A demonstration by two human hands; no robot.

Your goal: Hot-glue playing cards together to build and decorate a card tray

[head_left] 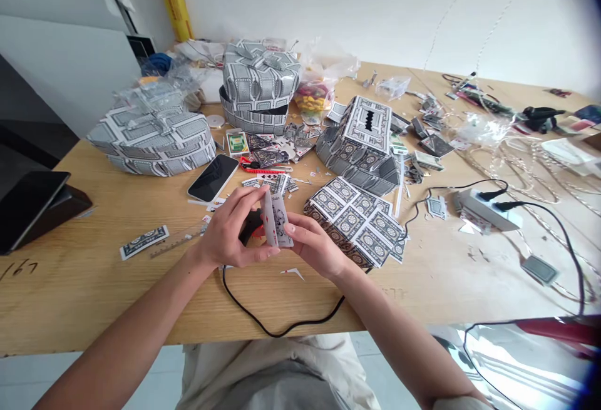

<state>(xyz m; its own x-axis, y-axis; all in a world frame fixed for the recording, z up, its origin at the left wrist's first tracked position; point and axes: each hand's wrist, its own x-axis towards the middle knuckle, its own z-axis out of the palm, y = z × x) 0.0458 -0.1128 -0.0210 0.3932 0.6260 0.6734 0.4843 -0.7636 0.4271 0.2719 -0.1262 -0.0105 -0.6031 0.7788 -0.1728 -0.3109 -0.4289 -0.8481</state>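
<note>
Between my two hands, playing cards (278, 222) are held upright above the table, one face showing a black joker figure and another a red pip. My left hand (237, 225) grips their left side, thumb below and fingers above. On the right edge, my right hand (312, 241) pinches with thumb and fingers. Partly hidden behind my left hand is a black and red tool (253, 227) whose kind I cannot make out. Just right of my hands lies a box shape covered in patterned cards (354, 219). Small white paper scraps (293, 272) lie below.
A phone (213, 177), a red utility knife (263, 166) and a clear ruler (176, 241) lie left of centre. Grey card-woven boxes (157, 131) stand behind. A black cable (282, 333) loops in front of my hands. A power strip (488, 208) is at the right.
</note>
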